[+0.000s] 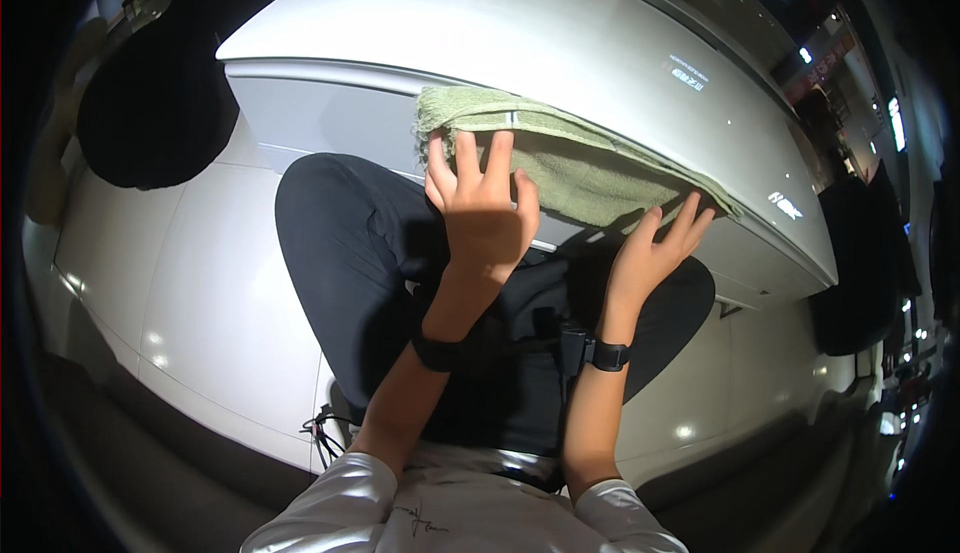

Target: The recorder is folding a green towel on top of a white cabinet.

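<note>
A folded pale green terry towel (577, 170) lies along the front edge of a glossy white table (465, 13), its lower part hanging against the table's front. With fingers spread, my left hand (484, 193) holds the towel near its frayed left end, the fingertips at a stitched fold with a small tag. At the towel's right end, my right hand (660, 242) holds its lower edge, fingers angled up toward the table's rim. The thumbs do not wrap visibly around the cloth. Whatever lies behind the towel is hidden.
My bent knees (337, 208) are close to the table's front panel (315, 118). A dark round-topped stool (157, 110) stands at left, another dark seat (855, 268) at right. Black cables (324, 429) lie on the tiled floor (217, 268). The tabletop bears printed writing.
</note>
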